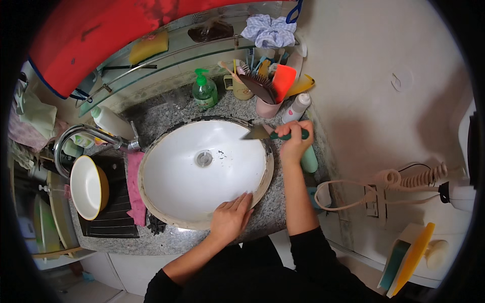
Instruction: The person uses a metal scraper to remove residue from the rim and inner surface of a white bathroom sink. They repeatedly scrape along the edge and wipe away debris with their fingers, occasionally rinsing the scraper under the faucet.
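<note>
My right hand (296, 138) grips the green handle of a putty knife (258, 132), whose metal blade lies over the right rim of a white oval washbasin (170, 181). With its fingers laid flat, my left hand (230, 219) rests on the basin's near rim. Dark sealant remnants line the far and right parts of the rim, where the edge strip looks pale elsewhere. A few black crumbs (221, 154) lie in the bowl beside the metal drain (204, 158). More black scraps (155, 224) are heaped on the granite countertop (182, 240) at the near left.
Behind the basin stand a green soap pump bottle (205, 92), a pink cup (268, 108) of brushes and a white bottle (297, 108). To the left are a chrome faucet (98, 132), a pink cloth (136, 189) and a yellow-rimmed bowl (86, 187). A glass shelf (170, 60) spans above.
</note>
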A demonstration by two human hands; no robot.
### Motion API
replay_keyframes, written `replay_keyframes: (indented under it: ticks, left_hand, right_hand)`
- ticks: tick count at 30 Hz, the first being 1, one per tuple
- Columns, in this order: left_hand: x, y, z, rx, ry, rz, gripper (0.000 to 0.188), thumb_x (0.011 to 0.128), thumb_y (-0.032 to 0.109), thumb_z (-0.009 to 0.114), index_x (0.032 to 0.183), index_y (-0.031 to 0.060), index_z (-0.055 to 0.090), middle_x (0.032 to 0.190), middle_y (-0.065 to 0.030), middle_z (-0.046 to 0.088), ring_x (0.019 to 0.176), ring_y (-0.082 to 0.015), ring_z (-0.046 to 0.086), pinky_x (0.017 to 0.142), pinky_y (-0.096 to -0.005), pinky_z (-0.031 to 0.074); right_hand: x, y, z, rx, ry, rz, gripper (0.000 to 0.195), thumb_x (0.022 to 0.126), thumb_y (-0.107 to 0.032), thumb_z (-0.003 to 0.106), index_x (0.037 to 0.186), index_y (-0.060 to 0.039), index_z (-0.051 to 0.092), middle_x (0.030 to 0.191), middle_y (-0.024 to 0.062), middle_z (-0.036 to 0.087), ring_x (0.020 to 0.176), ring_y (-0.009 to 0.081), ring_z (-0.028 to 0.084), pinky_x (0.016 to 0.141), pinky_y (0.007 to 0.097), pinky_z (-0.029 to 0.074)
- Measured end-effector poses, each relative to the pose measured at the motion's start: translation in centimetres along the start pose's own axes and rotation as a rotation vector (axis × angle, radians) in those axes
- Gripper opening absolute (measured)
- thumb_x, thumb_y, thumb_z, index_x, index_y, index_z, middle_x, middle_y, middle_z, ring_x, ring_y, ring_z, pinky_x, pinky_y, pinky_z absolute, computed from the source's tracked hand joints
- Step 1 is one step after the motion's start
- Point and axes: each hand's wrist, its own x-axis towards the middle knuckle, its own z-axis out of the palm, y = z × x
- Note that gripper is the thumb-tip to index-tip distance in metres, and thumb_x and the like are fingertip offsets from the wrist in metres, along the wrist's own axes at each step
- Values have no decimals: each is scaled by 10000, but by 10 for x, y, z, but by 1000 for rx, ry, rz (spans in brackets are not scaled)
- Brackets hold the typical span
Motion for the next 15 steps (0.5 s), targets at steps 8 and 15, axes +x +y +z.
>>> replay_keyframes:
  ticks: [8, 15]
  left_hand:
    - [4, 3, -7, -70, -34, -72, 374, 821, 194, 645, 1137, 7, 579, 1051, -163, 657, 910, -267, 657, 763, -353, 513]
    - [52, -7, -10, -1247, -137, -593, 490, 965, 401, 465, 1223, -10, 536, 1098, -88, 628, 891, -156, 576, 792, -293, 468]
  right_hand:
    - [1, 11, 2, 7, 48, 11, 133, 816, 20, 491, 764, -42, 386, 623, 81, 465, 554, 187, 483, 633, 399, 487]
    - [-87, -51, -11, -128, -114, -108, 122, 927, -82, 498, 865, -60, 395, 730, 81, 475, 668, 194, 486, 808, 455, 453]
